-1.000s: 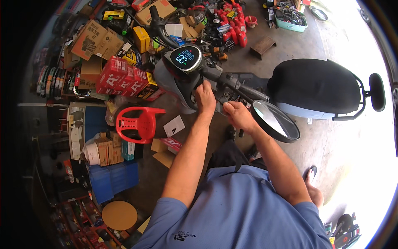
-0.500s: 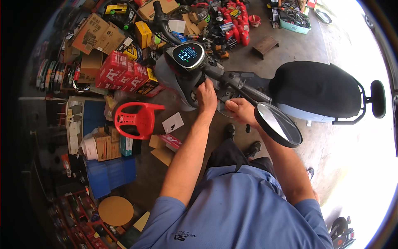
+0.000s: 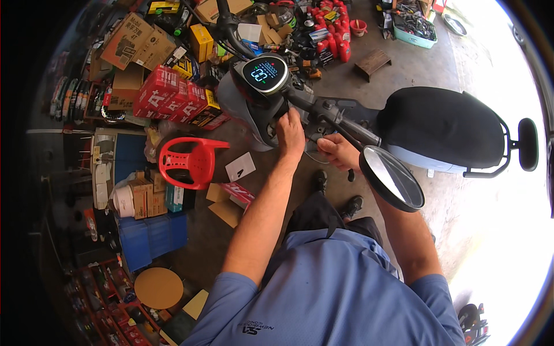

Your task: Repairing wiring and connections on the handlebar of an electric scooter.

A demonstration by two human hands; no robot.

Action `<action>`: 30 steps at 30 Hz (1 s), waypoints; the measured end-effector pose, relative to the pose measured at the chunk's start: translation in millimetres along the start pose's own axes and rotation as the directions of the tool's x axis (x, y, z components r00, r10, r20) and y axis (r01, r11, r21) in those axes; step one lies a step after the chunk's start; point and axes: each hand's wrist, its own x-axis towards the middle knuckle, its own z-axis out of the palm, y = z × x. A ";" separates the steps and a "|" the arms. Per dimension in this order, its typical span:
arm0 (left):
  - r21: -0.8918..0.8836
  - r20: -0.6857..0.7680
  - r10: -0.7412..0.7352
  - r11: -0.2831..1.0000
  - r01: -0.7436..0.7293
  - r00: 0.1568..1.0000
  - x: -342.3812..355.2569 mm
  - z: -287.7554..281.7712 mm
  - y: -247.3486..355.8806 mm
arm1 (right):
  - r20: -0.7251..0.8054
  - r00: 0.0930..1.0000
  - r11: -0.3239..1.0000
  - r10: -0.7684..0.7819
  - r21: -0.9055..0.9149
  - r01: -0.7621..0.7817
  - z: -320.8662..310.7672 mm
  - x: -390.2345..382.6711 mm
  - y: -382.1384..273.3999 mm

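An electric scooter stands crosswise before me, with a lit round display (image 3: 265, 74), a dark front cowl (image 3: 259, 112), a black seat (image 3: 441, 124) and a round mirror (image 3: 389, 176). My left hand (image 3: 291, 132) reaches into the cowl just below the display, fingers curled; what they grip is hidden. My right hand (image 3: 337, 151) is pinched at the steering column (image 3: 317, 127), beside the mirror's stem, on something too small to make out. A thin loop of cable hangs below it. The mirror hides part of my right forearm.
A red plastic chair (image 3: 205, 161), red boxes (image 3: 167, 98), cardboard boxes (image 3: 133, 46), red bottles (image 3: 334, 43) and a teal bin of parts (image 3: 415, 36) crowd the left and back. A small wooden stool (image 3: 372, 63) stands behind the scooter. My shoes are on the concrete floor (image 3: 444, 213).
The scooter and both hands appear slightly farther right in the picture, the mirror lower. A bystander's sandalled foot at right is now mostly out of sight. Both hands keep their curled shape.
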 end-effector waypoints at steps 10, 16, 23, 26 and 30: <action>-0.239 0.092 -0.092 0.964 0.112 0.991 1.2 -4.9 -5.7 | 0.010 0.997 0.995 -0.079 0.061 0.078 -2.4 -3.0 20.9; -0.355 0.374 -0.176 0.880 0.316 0.910 5.9 -28.6 -13.6 | -0.062 0.991 0.993 -0.118 0.017 0.120 -4.4 -0.1 31.7; -0.417 0.365 -0.138 0.860 0.293 0.921 8.8 -37.6 -27.6 | -0.259 0.959 0.984 -0.115 -0.161 0.075 0.0 -1.9 27.2; -0.364 0.139 -0.117 0.917 0.161 0.983 4.4 -39.3 -33.8 | -0.247 0.914 0.931 -0.322 -0.260 0.258 1.4 -16.7 18.4; -0.352 -0.099 -0.048 0.936 0.010 0.994 -10.6 -44.6 -27.3 | -0.281 0.942 0.709 -0.182 0.626 0.324 4.5 -69.9 33.2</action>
